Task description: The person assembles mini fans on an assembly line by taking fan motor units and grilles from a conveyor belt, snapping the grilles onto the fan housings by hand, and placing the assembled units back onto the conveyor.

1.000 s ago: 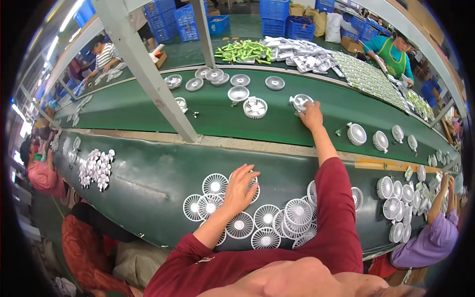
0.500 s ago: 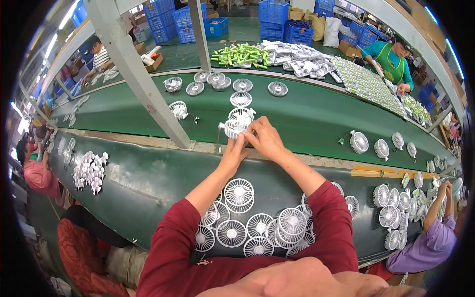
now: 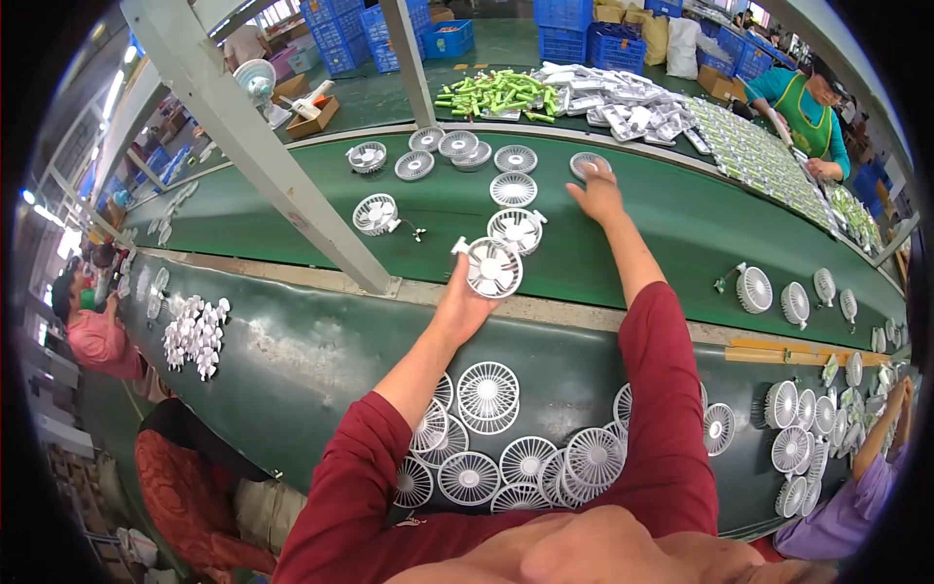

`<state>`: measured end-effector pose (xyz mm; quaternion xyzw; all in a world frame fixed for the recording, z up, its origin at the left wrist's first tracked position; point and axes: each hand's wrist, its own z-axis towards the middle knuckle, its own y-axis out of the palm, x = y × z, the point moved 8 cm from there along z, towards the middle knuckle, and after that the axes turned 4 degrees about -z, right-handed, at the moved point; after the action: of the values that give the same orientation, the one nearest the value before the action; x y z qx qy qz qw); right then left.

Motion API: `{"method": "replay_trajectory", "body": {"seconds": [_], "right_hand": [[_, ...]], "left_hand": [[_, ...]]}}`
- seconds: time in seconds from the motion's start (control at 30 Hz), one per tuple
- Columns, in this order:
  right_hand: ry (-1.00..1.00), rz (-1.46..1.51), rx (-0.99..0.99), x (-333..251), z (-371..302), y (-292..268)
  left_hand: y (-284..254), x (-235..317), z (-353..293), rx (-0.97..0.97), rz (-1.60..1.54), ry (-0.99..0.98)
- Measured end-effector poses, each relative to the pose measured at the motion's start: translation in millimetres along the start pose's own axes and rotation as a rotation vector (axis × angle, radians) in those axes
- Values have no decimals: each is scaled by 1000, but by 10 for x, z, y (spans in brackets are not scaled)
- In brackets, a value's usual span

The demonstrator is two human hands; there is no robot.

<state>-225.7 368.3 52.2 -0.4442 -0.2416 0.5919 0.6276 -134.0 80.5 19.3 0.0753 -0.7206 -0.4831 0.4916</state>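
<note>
In my left hand (image 3: 465, 307) is a round white fan housing (image 3: 494, 269), its blades facing up, held by the rim above the conveyor's near edge. My right hand (image 3: 599, 198) is stretched out over the green conveyor. Its fingertips lie on a grey round fan guard (image 3: 585, 164) and cover part of it; the thumb stands apart. Just beyond the held housing lies another white fan housing (image 3: 516, 232) with blades inside. Behind that sits a white fan guard (image 3: 513, 190). Several grey guards (image 3: 457, 145) rest farther back.
White fan grilles (image 3: 469, 478) lie in piles near my body. White fan blades (image 3: 197, 336) are heaped at left. A metal post (image 3: 263, 146) rises left of my hands. Green handles (image 3: 496, 95) and white parts lie across the conveyor. Co-workers sit or stand on both sides.
My hands have parted. The right has left the fan housing and reached forward and right to the grey guard. My left hand keeps the housing, now tilted to show its blades. The view has shifted.
</note>
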Motion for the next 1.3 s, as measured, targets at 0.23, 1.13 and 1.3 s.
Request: {"method": "replay_trajectory", "body": {"seconds": [0.23, 1.13, 1.3], "right_hand": [[-49, 52, -11, -65, -139, -25], [-442, 900, -151, -1707, -1664, -1323], [-246, 1189, -205, -1636, -1641, -1303]], "left_hand": [[-14, 53, -32, 42, 27, -26], [767, 188, -381, 283, 307, 394], [1095, 276, -483, 210, 714, 675]]}}
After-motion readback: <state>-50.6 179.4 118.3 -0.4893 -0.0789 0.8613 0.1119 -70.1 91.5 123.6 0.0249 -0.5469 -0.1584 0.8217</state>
